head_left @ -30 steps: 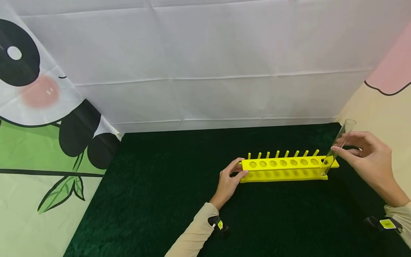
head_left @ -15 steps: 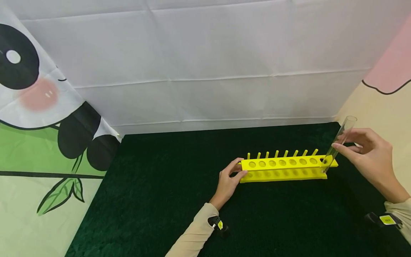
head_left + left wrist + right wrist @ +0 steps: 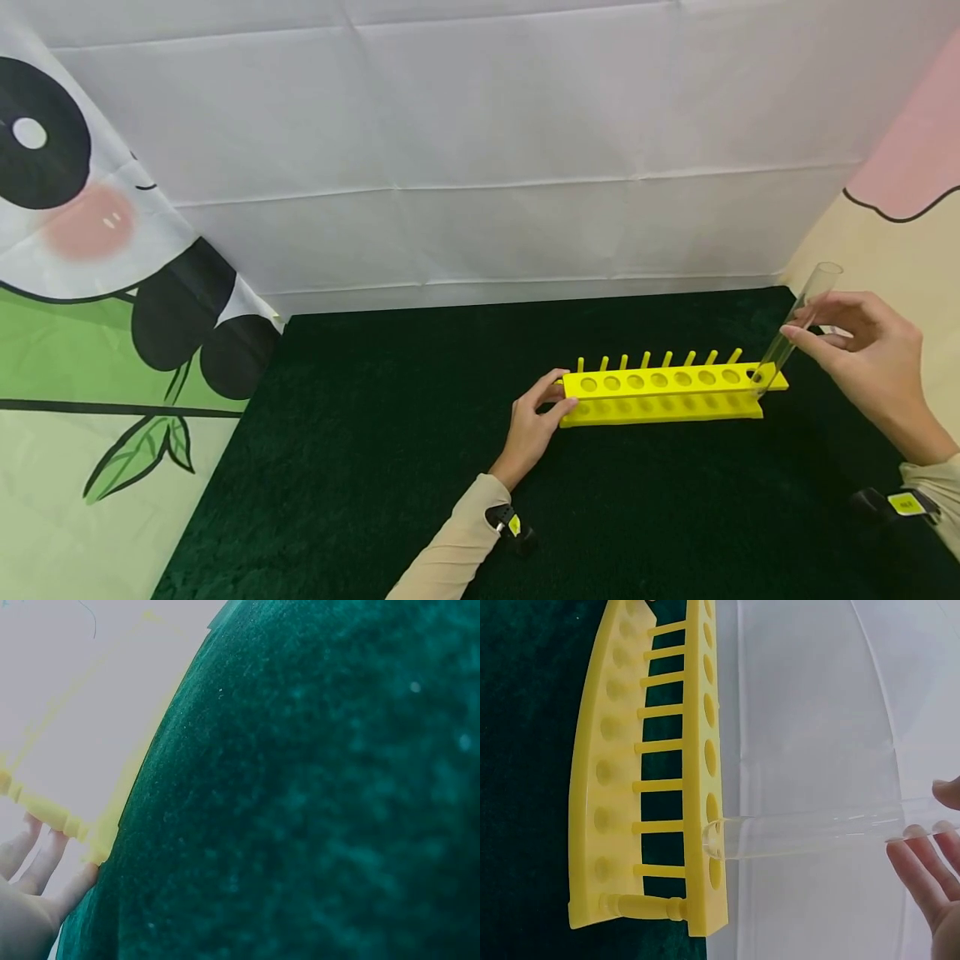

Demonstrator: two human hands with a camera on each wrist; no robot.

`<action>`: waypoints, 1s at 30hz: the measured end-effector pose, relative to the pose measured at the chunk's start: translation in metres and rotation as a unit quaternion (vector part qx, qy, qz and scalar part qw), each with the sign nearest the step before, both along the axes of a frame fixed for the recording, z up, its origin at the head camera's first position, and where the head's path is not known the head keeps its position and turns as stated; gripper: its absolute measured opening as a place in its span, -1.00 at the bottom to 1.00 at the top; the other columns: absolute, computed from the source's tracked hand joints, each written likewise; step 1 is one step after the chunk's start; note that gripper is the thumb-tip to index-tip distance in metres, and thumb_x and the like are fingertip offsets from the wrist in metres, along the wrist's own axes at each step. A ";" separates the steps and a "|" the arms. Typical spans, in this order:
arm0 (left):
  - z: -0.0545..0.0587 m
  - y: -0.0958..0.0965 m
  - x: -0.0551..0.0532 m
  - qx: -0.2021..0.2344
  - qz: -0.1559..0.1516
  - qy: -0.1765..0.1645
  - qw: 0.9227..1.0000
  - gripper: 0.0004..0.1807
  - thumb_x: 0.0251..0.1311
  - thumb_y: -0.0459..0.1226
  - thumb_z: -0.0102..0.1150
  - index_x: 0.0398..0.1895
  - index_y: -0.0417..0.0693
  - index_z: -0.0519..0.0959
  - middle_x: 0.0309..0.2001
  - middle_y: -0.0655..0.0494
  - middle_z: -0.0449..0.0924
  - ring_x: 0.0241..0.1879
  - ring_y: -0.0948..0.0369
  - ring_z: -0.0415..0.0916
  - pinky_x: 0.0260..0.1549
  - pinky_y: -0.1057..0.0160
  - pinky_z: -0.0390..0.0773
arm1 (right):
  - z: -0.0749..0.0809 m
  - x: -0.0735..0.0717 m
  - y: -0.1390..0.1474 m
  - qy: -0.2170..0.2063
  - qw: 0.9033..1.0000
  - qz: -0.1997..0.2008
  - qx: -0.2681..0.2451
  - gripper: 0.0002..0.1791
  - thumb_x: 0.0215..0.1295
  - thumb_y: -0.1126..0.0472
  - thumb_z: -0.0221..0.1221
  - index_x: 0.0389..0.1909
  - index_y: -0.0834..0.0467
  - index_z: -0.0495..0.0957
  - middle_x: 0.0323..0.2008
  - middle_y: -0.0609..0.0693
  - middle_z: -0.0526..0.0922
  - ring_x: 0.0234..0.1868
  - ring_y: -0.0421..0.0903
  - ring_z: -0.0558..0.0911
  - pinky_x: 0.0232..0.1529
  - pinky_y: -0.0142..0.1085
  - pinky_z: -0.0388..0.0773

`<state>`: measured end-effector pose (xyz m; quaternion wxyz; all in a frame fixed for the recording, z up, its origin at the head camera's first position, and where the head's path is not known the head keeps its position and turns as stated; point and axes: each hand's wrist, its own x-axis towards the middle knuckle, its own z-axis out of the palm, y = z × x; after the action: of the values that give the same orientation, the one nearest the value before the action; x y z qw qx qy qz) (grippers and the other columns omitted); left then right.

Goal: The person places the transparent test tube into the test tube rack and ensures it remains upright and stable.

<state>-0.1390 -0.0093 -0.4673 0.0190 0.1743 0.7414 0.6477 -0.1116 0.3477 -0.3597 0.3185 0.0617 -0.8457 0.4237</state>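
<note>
A yellow test tube rack with a row of round holes and upright pegs behind stands on the dark green cloth. My left hand grips its left end, thumb in front and fingers behind; the left wrist view shows this end pale and overexposed. At the other end, my right hand pinches a clear glass test tube near its upper part. The tube leans with its mouth up and to the right. In the right wrist view, its rounded bottom overlaps the rack's top plate close to the last holes.
Dark green cloth covers the table. Behind it rises a white fabric backdrop. A panda-print cloth hangs at the left, and a cream and pink one at the right.
My right hand has moved up and slightly right with the test tube, and the tube's bottom has risen from the rack's lower shelf. My left hand has stayed on the rack.
</note>
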 end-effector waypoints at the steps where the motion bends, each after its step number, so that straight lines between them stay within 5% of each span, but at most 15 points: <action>1: 0.000 0.000 0.000 0.000 0.000 0.001 1.000 -0.60 0.28 -0.27 0.12 0.19 0.04 0.44 0.03 -0.03 0.54 -0.06 0.12 0.49 -0.04 0.05 0.50 | 0.001 0.000 0.000 0.001 1.000 -0.004 0.002 -0.56 0.01 0.51 0.30 -0.02 0.40 0.46 -0.24 -0.31 0.55 -0.24 -0.39 0.53 -0.20 -0.70 0.39; 30: 0.001 0.001 0.001 -0.002 0.002 -0.008 1.000 -0.59 0.28 -0.26 0.10 0.21 0.04 0.44 0.04 -0.05 0.53 -0.05 0.08 0.47 -0.02 0.00 0.48 | -0.007 -0.011 0.010 0.010 0.999 -0.030 -0.007 -0.56 0.05 0.47 0.30 0.00 0.34 0.49 -0.21 -0.30 0.56 -0.21 -0.37 0.54 -0.17 -0.68 0.39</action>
<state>-0.1382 -0.0085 -0.4665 0.0237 0.1672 0.7429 0.6478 -0.1225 0.3573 -0.3665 0.3402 0.0383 -0.8407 0.4196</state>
